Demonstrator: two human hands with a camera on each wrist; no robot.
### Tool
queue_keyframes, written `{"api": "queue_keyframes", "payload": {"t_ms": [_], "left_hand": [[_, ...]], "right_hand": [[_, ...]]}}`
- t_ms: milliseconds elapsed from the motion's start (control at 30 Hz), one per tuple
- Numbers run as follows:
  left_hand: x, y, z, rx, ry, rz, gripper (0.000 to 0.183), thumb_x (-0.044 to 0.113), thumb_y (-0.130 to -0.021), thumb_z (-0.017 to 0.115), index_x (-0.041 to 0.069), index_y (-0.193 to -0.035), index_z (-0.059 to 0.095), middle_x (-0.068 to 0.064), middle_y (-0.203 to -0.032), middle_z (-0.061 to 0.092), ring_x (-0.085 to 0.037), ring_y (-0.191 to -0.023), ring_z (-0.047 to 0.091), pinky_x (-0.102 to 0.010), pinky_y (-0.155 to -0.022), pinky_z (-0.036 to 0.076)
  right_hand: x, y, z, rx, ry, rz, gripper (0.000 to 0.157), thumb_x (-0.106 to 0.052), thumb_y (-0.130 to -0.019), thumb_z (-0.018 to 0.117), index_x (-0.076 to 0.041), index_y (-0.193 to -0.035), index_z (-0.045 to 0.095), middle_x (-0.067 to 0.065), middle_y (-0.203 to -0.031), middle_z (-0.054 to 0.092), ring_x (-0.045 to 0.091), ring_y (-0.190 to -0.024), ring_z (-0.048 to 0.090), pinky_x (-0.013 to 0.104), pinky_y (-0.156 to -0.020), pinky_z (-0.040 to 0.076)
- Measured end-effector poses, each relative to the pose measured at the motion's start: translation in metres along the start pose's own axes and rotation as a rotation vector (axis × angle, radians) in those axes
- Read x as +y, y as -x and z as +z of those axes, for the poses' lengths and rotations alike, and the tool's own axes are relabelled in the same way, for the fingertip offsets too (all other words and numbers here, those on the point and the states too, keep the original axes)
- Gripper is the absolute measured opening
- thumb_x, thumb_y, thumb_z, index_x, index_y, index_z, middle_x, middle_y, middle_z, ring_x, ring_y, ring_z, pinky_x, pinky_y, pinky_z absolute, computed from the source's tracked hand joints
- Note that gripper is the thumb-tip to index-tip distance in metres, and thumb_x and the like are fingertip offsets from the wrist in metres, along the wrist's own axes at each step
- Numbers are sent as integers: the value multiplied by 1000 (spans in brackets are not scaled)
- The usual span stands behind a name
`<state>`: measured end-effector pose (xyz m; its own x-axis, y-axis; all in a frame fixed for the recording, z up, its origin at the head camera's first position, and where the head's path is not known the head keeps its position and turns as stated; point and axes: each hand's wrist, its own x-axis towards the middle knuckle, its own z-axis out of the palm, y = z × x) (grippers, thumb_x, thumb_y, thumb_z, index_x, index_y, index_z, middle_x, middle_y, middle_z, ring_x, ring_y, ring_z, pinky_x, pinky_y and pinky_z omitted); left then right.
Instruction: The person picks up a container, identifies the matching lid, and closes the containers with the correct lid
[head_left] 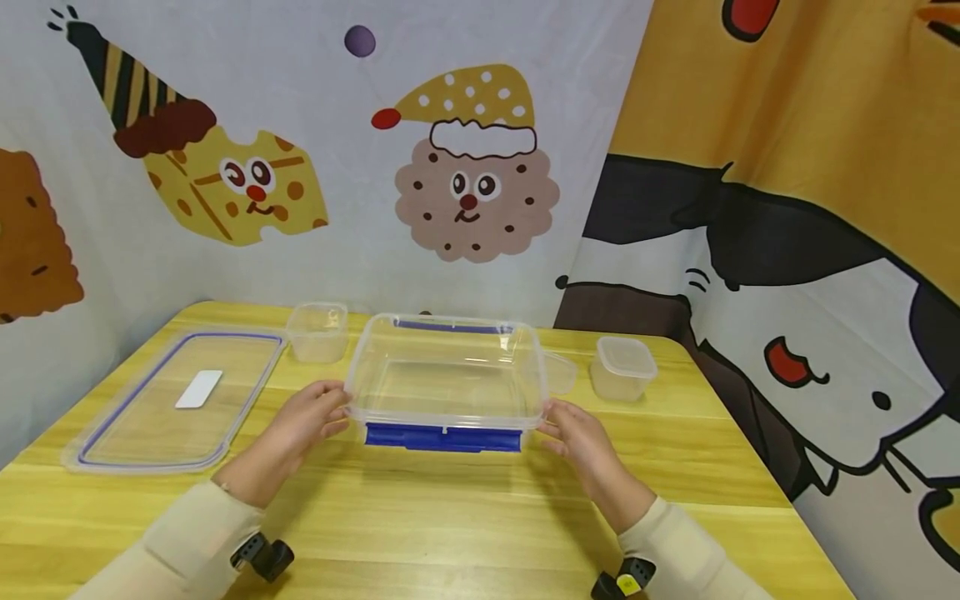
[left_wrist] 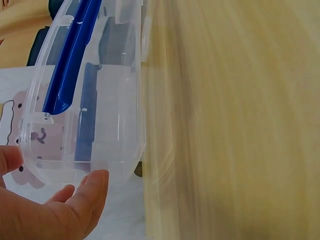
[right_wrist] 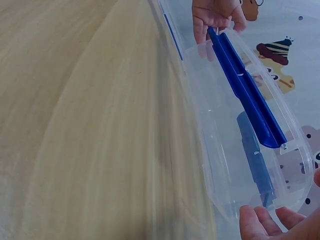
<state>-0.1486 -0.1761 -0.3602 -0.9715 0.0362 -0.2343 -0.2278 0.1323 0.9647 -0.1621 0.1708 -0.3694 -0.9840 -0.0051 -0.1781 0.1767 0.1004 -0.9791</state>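
Around large container point(head_left: 448, 379): flat lid point(head_left: 161, 422); small tub point(head_left: 561, 372) partly hidden behind.

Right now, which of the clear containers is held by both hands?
The large container with blue clips, held at its ends by the left hand and right hand; neither touches the small containers on either side.

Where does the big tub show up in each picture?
Head: the tub is at the centre, between the left hand and right hand.
Left wrist: the tub fills the left half, mostly above the left hand.
Right wrist: the tub slants across the right half, between both hands.
Shared landmark: its near blue clip.
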Motion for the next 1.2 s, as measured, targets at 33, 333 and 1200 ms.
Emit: {"api": "queue_keyframes", "payload": {"t_ms": [33, 333, 1200], "left_hand": [[-1, 0, 0, 0, 1, -3, 56, 18, -100, 41, -13, -144, 23, -30, -143, 32, -41, -128, 39, -39, -106, 43], [-7, 3, 1, 0, 0, -25, 58, 19, -100, 42, -12, -144, 22, -31, -146, 28, -43, -132, 35, -42, -106, 42], [-17, 6, 0, -1, -2, -21, 54, 18, -101, 41, -14, -142, 25, -33, -142, 33, -46, -130, 38, -44, -106, 42]], "right_hand": [[1, 0, 0, 2, 1, 1, 49, -24, -100, 48, 11, -134, 47, 28, -136, 49, 35, -120, 54, 51, -103, 43], [7, 1, 0, 1, 18, 10, 50, -23, -98, 51, 12, -133, 46, 30, -137, 47, 33, -117, 56, 50, -99, 46], [19, 5, 2, -12, 39, 20, 51, -27, -98, 53, 11, -132, 50, 24, -129, 58, 29, -113, 61, 46, -96, 50]]}}
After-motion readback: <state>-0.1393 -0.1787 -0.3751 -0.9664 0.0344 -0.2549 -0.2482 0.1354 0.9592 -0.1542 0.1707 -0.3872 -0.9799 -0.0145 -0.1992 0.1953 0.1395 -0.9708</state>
